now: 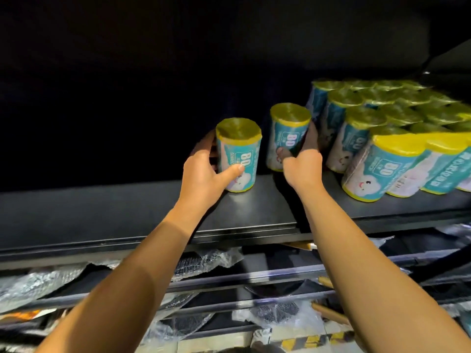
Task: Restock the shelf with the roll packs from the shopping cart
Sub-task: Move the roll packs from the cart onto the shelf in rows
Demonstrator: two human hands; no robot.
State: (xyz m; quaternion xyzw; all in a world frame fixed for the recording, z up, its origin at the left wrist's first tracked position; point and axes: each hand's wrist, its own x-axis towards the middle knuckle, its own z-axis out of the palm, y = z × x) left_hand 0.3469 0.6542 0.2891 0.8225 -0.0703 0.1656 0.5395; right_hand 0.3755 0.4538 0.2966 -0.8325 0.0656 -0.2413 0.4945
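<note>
Through the head camera I see both of my arms stretched up to a dark shelf (127, 212), each hand on its own roll pack. My left hand (204, 174) wraps around the left roll pack (238, 154), thumb pressed across its teal printed front and the other fingers curled round the far side; the pack stands upright on the shelf board, its yellow top facing the camera, well apart from the main stock. My right hand (302, 166) grips the right roll pack (286, 136) low on its body, thumb on the near face and fingers folded behind it; this pack leans a little to the right and sits just beside the stocked packs, though I cannot tell whether its base is resting on the board or lifted off it. The stocked roll packs (382, 123) fill the right end of the shelf in tight rows, yellow tops upward, with the nearest ones tipped toward me so the "80" label shows. Below the shelf edge, lower racks (280, 273) hold crumpled clear plastic wrap (211, 261) over dark goods, and a strip of yellow-and-black hazard tape (316, 340) shows at the bottom.
</note>
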